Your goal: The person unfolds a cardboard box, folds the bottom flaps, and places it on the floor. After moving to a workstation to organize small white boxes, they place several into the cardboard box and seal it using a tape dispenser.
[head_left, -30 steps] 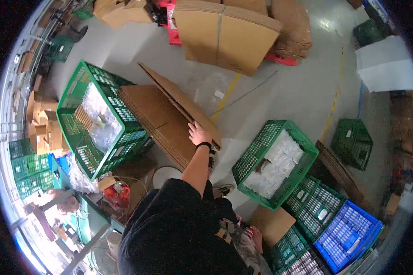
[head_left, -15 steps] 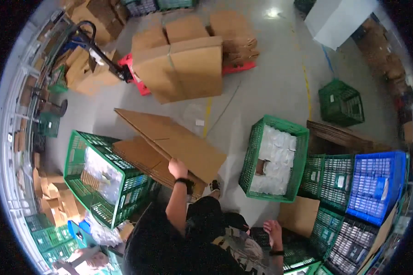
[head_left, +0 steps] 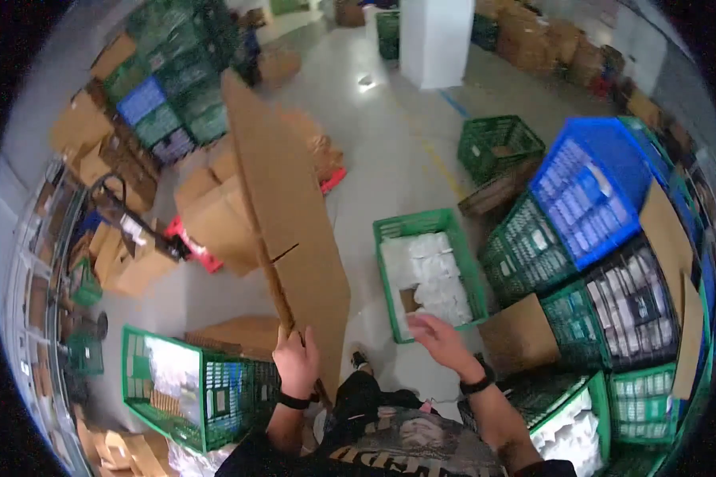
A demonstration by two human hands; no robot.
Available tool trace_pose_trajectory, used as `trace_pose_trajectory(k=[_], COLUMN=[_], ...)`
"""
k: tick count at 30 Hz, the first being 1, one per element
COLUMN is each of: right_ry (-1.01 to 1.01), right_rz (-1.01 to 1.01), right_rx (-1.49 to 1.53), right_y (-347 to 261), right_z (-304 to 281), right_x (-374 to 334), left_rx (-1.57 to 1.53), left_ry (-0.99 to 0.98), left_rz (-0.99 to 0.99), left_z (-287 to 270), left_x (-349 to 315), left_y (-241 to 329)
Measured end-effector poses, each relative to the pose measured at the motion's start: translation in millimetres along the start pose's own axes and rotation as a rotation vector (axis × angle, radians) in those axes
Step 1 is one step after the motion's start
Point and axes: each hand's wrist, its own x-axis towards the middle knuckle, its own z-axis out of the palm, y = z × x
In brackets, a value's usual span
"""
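Note:
My left hand [head_left: 296, 367] is closed around the lower edge of a flattened cardboard box [head_left: 302, 215], a large brown folded sheet that stands nearly upright in front of me. Off to its right, my right hand [head_left: 444, 343] is held out with the fingers stretched and nothing in it. It hovers by the near rim of a green plastic crate [head_left: 471, 280]; whether it touches the rim I cannot tell. White wrapped packets [head_left: 436, 274] fill most of that crate, with a brown patch at its near left.
To the left, a tilted green crate [head_left: 205, 397] holds clear plastic-wrapped items. Behind it lies more flat cardboard [head_left: 239, 334]. A red pallet jack [head_left: 203, 253] carries cardboard farther off. Stacked green crates and a blue crate [head_left: 585, 199] rise at right; a white pillar [head_left: 436, 48] stands at the back.
The flattened box has swung up from a slant to nearly upright in my left hand. My right hand has come forward toward the green crate. The view has turned right.

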Motion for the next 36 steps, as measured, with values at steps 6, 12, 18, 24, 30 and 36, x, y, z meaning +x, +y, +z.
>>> trace_pose_trajectory(k=[6, 12, 18, 24, 30, 36], right_ry=[0.214, 0.33, 0.548, 0.72, 0.971, 1.356], right_rz=[-0.167, 0.238, 0.174, 0.26, 0.316, 0.187], right_rx=[-0.131, 0.174, 0.497, 0.277, 0.138, 0.261], right_y=[-61, -27, 75, 72, 52, 47], right_z=[9, -24, -14, -21, -12, 37], right_x=[19, -56, -107, -131, -147, -136], left_rx=[0.081, 0.171, 0.123, 0.017, -0.109, -0.052], left_ry=[-0.321, -0.695, -0.933, -1.056, -1.122, -1.145], left_rz=[0.371, 0.693, 0.881, 1.001, 1.16, 1.323], left_z=[2, 46, 64, 78, 105, 126], left_x=[-26, -69, -78, -60, -3, 77], left_y=[100, 147, 174, 184, 184, 222])
